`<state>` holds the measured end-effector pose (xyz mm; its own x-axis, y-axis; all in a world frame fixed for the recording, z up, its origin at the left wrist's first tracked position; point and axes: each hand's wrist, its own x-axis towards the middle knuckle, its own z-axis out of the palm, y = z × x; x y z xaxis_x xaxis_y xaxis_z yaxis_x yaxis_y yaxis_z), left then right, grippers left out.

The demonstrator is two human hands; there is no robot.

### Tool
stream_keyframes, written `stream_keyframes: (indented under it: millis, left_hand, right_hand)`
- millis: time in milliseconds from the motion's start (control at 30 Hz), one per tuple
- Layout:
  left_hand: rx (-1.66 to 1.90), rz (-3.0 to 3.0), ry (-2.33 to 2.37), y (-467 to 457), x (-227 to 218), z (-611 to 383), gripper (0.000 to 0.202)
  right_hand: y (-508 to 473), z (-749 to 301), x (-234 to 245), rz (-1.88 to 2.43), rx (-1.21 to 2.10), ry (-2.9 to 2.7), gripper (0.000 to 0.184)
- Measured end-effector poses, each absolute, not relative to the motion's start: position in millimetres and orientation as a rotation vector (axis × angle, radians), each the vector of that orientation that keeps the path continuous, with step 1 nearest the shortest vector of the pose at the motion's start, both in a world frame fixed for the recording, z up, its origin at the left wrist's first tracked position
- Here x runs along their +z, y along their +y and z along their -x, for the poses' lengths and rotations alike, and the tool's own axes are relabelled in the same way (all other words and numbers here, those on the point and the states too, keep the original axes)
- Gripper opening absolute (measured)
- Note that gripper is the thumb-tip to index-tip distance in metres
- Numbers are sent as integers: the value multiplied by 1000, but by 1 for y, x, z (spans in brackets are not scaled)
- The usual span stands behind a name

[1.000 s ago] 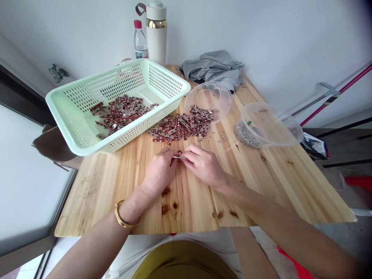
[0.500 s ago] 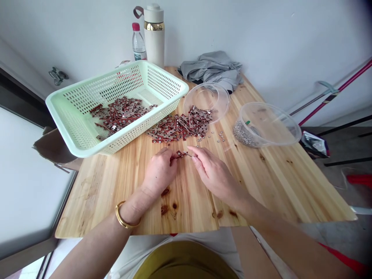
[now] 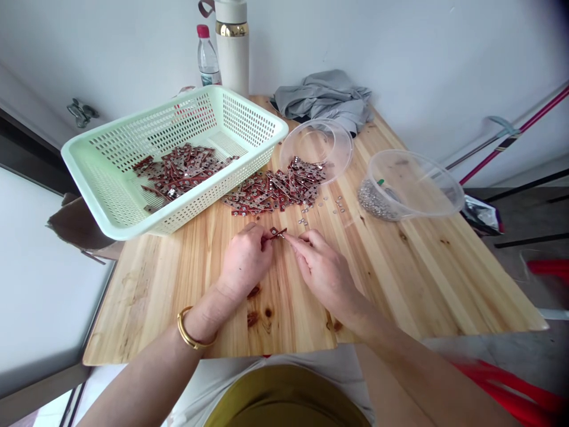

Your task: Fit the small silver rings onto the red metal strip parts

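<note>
My left hand (image 3: 244, 256) is closed in a pinch on a small reddish-brown strip (image 3: 274, 231) with metal studs, just above the table. At the strip's right end, the fingertips of my right hand (image 3: 328, 268) are pinched together; a tiny silvery bit shows there, too small to name. Beyond my hands lies a pile of similar brown strips (image 3: 275, 193), spilling onto a clear round plastic lid or dish (image 3: 340, 155). Small loose silvery metal pieces (image 3: 303, 222) are scattered on the wood close to my right fingers.
A pale green perforated basket (image 3: 146, 228) with more strips stands at the left of the wooden table (image 3: 178, 308). To the right, a clear tub (image 3: 438, 209) holds many small silvery pieces. A grey cloth (image 3: 322, 98), white flask (image 3: 235, 62) and plastic bottle (image 3: 208, 59) are at the back.
My right fingertips have come slightly lower and closer to the strip, which now sits at a different angle. My left hand keeps its pinch. The view has shifted a little.
</note>
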<state>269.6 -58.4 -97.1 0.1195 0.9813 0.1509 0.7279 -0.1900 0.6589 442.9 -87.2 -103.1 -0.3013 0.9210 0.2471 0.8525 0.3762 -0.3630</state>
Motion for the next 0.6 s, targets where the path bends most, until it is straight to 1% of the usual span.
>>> stream_keyframes:
  millis: [267, 600]
  left_hand:
    - [833, -1982, 1617, -58, -99, -268, 16]
    - [819, -1982, 1640, -57, -98, -268, 13]
  right_hand:
    - [-88, -443, -107, 1538, 154, -2262, 40]
    - [-90, -441, -107, 1539, 81, -2325, 40]
